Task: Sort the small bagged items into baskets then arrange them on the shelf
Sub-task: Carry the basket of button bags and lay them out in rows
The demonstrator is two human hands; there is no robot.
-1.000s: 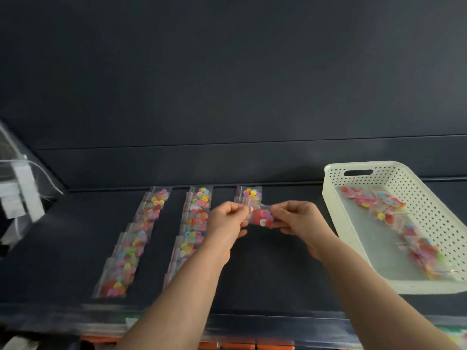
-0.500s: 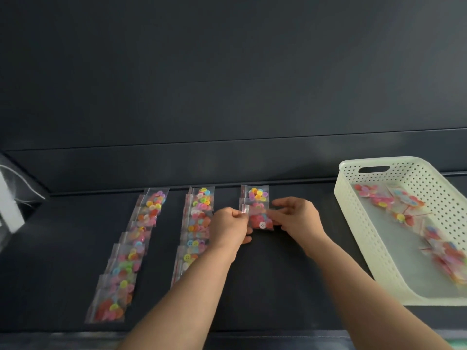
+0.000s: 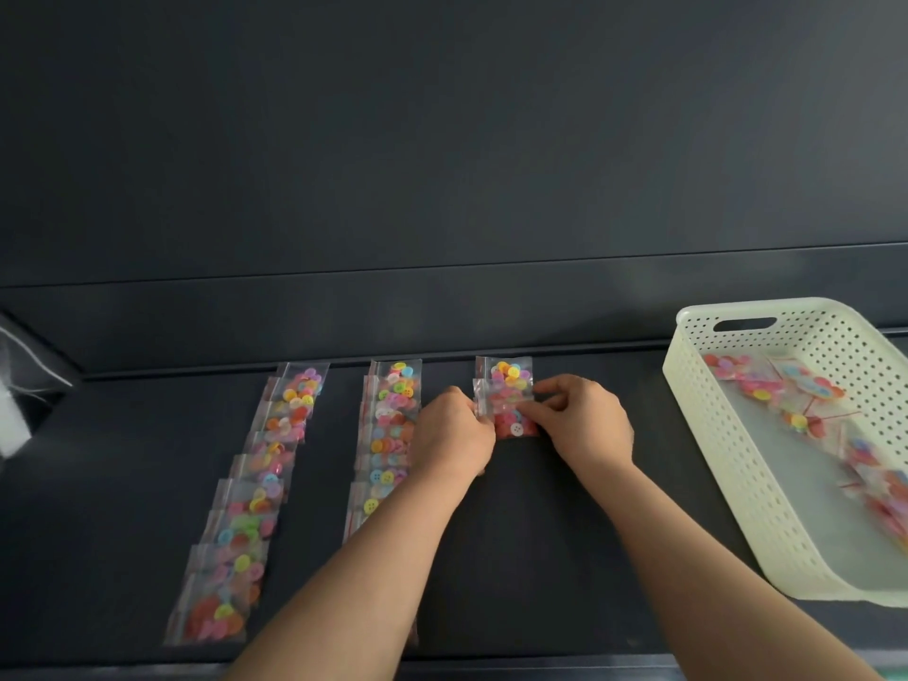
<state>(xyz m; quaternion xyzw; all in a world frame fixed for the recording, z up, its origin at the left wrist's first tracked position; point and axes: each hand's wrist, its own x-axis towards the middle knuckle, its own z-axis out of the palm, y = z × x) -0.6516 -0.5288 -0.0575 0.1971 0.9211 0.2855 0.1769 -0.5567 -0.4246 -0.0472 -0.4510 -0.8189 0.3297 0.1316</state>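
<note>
A small clear bag of coloured buttons (image 3: 511, 420) lies on the dark shelf (image 3: 540, 533), overlapping another button bag (image 3: 506, 372) behind it at the head of a third row. My left hand (image 3: 454, 435) pinches the near bag's left edge and my right hand (image 3: 577, 420) pinches its right edge. Left of them run two long rows of overlapping button bags, the left row (image 3: 255, 489) and the middle row (image 3: 388, 425), the latter partly hidden by my left forearm.
A cream perforated basket (image 3: 727, 464) stands at the right on the shelf, holding several more button bags (image 3: 786, 385). The shelf's dark back wall (image 3: 442, 189) rises behind. White plastic wrapping (image 3: 14, 415) shows at the far left edge.
Both hands have lowered the button bag from the air onto the shelf, in front of the first bag of the third row. The camera has shifted left, so the basket sits further right.
</note>
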